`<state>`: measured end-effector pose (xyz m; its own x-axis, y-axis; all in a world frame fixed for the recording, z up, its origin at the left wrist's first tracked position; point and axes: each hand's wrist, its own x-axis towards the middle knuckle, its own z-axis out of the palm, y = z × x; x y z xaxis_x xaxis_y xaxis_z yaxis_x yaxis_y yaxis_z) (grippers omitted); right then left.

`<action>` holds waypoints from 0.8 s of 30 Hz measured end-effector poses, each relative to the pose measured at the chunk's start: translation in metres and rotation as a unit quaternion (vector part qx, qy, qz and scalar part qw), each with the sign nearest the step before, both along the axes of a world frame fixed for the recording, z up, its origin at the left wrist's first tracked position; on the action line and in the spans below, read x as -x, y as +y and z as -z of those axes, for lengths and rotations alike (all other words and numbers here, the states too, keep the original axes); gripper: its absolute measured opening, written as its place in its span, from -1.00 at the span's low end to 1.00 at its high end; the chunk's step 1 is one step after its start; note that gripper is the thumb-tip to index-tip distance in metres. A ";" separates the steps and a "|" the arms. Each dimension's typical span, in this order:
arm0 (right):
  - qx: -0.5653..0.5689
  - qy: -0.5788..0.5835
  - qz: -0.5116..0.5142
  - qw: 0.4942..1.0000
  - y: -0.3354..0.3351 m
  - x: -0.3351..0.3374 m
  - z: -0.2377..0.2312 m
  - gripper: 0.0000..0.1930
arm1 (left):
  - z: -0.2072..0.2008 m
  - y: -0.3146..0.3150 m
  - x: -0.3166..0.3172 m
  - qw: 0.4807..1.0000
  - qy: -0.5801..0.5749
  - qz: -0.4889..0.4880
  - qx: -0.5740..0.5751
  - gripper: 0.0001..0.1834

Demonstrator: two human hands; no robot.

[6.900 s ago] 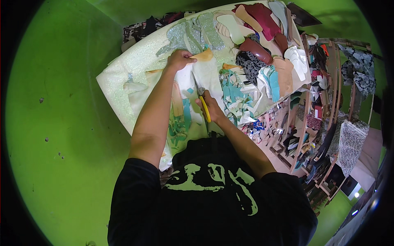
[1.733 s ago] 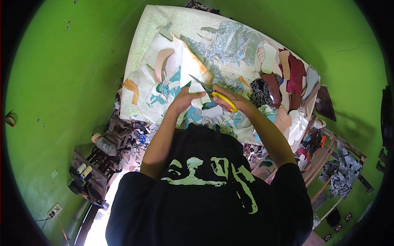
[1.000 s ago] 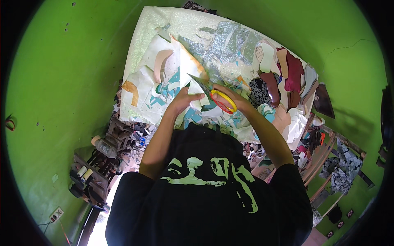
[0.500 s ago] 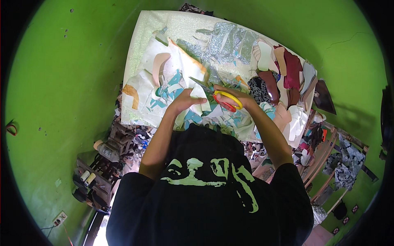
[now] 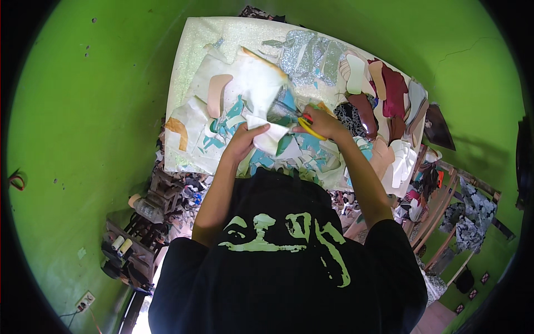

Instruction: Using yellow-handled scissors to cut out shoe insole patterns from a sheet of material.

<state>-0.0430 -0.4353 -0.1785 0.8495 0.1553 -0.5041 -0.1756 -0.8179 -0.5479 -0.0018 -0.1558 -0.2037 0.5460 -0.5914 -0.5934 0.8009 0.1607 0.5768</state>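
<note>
My left hand [image 5: 241, 143] pinches a white piece of sheet material [image 5: 271, 139] between thumb and fingers, low on the worktable near my body. In my right hand [image 5: 325, 123] are scissors [image 5: 311, 129] with yellow and red handles, partly covered by my fingers. Their blades point up and to the left, just right of the white material. Beyond my hands lies a larger white sheet [image 5: 253, 78] with a brown-stained edge; whether it joins the piece I hold, I cannot tell. A beige insole-shaped piece [image 5: 218, 94] rests on it. Teal scraps [image 5: 225, 119] are scattered around.
The white table [image 5: 194, 39] carries glittery silver material [image 5: 311, 53], a maroon piece [image 5: 396, 92] and several sole-shaped pieces [image 5: 356, 75] at the right. Scraps [image 5: 181, 195] crowd the floor. A wooden rack [image 5: 436, 214] stands at the right, with green walls around.
The scissors have turned in my right hand, which has risen slightly and shifted outward. The white piece in my left hand now hangs folded, and the larger sheet's stained edge has moved right.
</note>
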 end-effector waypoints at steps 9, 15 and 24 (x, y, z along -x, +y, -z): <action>-0.038 -0.274 0.109 0.955 0.053 0.054 0.009 -0.34 | -0.037 0.010 -0.008 0.980 0.149 -0.037 0.125 -0.40; -0.261 0.010 0.240 0.935 0.102 0.056 0.001 -0.52 | -0.034 0.031 -0.041 0.977 0.129 -0.122 0.120 -0.37; -0.410 0.100 0.378 0.824 0.153 0.082 0.026 -0.66 | -0.028 0.049 -0.137 0.989 0.016 -0.071 0.126 -0.25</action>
<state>-0.1255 -0.2825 -0.2047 0.7723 -0.0219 -0.6348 -0.6192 0.1968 -0.7601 0.1347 -0.1068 -0.1758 0.6181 -0.6411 -0.4549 0.7768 0.4090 0.4789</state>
